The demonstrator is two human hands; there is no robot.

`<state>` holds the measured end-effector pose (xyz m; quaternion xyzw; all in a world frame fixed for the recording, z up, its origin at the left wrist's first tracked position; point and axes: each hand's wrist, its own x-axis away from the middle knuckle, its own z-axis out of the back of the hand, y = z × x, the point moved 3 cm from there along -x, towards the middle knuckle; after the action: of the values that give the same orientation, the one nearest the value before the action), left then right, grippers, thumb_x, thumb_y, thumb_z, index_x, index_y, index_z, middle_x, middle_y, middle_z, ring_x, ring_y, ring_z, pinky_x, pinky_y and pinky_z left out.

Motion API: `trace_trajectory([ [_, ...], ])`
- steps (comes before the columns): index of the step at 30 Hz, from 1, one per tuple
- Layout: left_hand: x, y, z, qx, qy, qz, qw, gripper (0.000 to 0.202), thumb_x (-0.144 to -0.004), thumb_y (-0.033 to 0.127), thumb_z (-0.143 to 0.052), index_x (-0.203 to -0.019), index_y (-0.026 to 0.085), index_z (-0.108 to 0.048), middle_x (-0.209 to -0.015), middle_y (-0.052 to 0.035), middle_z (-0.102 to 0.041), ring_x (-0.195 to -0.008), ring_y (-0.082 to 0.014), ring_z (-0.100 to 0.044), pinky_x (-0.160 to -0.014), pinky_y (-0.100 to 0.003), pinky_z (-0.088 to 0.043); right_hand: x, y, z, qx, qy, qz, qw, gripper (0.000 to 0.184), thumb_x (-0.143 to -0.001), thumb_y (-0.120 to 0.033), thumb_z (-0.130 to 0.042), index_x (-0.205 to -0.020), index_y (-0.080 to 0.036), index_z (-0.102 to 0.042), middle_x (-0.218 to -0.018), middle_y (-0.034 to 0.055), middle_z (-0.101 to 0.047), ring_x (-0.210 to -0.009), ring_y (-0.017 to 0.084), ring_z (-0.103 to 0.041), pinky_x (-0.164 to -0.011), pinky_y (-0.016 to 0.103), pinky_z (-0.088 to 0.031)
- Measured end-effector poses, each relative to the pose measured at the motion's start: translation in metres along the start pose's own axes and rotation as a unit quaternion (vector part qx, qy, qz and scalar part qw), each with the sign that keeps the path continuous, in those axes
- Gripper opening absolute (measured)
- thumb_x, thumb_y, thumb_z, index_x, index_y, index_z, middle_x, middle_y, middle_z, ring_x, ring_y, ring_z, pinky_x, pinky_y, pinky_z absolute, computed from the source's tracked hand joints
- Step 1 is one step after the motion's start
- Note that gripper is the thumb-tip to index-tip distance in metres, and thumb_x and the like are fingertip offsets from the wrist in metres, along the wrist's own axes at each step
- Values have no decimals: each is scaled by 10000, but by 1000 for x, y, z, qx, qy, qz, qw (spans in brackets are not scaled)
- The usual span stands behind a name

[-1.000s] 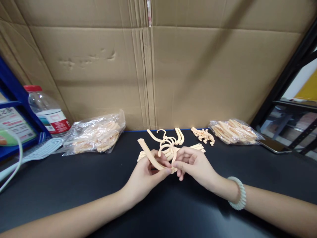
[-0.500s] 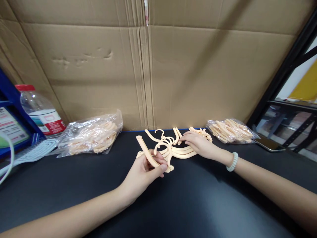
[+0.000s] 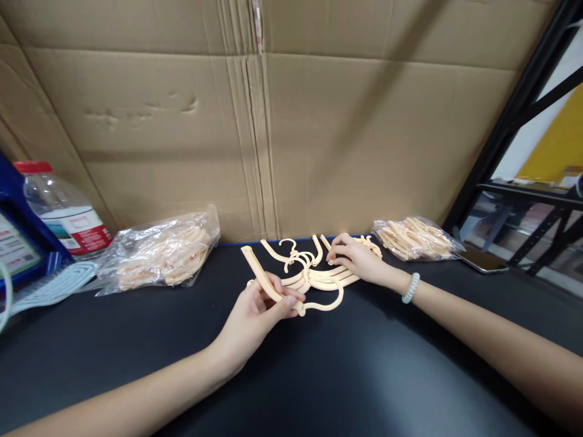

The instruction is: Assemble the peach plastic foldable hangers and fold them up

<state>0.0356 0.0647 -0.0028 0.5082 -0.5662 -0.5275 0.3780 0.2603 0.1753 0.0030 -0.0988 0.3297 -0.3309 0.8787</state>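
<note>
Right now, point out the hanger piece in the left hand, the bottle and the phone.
Hanger piece (image 3: 259, 273): head view, on its slanting arm.
Bottle (image 3: 75, 229): head view, on its label.
Phone (image 3: 483, 261): head view, on its screen.

Left grip (image 3: 266, 309) covers part of the hanger (image 3: 259, 272) it holds. Right grip (image 3: 359, 260) hides part of a loose strip (image 3: 325, 242); grasp unclear. Left forearm (image 3: 155, 388) and right forearm (image 3: 483, 331) cut off at edges. Blue rack (image 3: 10, 188) cut off at left, blocks bottle (image 3: 59, 197) partly. Label (image 3: 86, 233) print unreadable. Phone (image 3: 485, 261) partly behind bag (image 3: 414, 238).

Cream hanger arm (image 3: 259, 275) slants upward; curved hook (image 3: 323, 308), seemingly joined, extends right.
</note>
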Motion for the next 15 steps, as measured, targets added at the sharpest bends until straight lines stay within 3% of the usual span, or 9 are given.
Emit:
trace_trajectory([
  [4, 1, 0, 1, 21, 8, 2, 1000, 345, -749, 246, -793, -800, 189, -457, -869, -42, -733, -780, -146, -675, -742, -271, -546, -1, -11, 9, -49, 84, -23, 995, 161, -938, -207, -430, -950, -204, -591, -1028, 84, -543, -905, 189, -564, -816, 360, -496],
  [8, 2, 2, 1, 49, 15, 11, 999, 393, -724, 232, -815, -784, 191, -429, -883, -51, -737, -767, -136, -670, -758, -268, -540, 3, -31, 18, -225, 162, -105, 955, 189, -957, -350, -442, -1032, -199, -528, -977, 57, -598, -650, 120, -551, -629, 290, -493],
  [10, 2, 3, 1, 61, 17, 13, 998, 408, -712, 226, -823, -788, 193, -424, -887, -52, -741, -783, -133, -670, -766, -258, -537, 7, -44, 18, -297, 177, -124, 930, 211, -941, -403, -476, -999, -203, -514, -1012, 56, -608, -608, 100, -561, -585, 270, -489],
  [12, 2, 3, 2, 70, 20, 15, 997, 419, -704, 212, -829, -787, 194, -419, -892, -51, -743, -804, -130, -671, -778, -249, -534, 11, -58, 14, -343, 177, -126, 914, 216, -918, -416, -522, -967, -205, -521, -1028, 57, -607, -669, 115, -606, -633, 283, -515],
  [15, 3, 2, 3, 78, 20, 20, 997, 431, -701, 196, -829, -781, 198, -406, -904, -51, -746, -826, -131, -677, -798, -246, -528, 16, -76, 5, -364, 142, -127, 912, 216, -900, -407, -564, -975, -205, -578, -935, 49, -626, -806, 161, -633, -760, 321, -526],
])
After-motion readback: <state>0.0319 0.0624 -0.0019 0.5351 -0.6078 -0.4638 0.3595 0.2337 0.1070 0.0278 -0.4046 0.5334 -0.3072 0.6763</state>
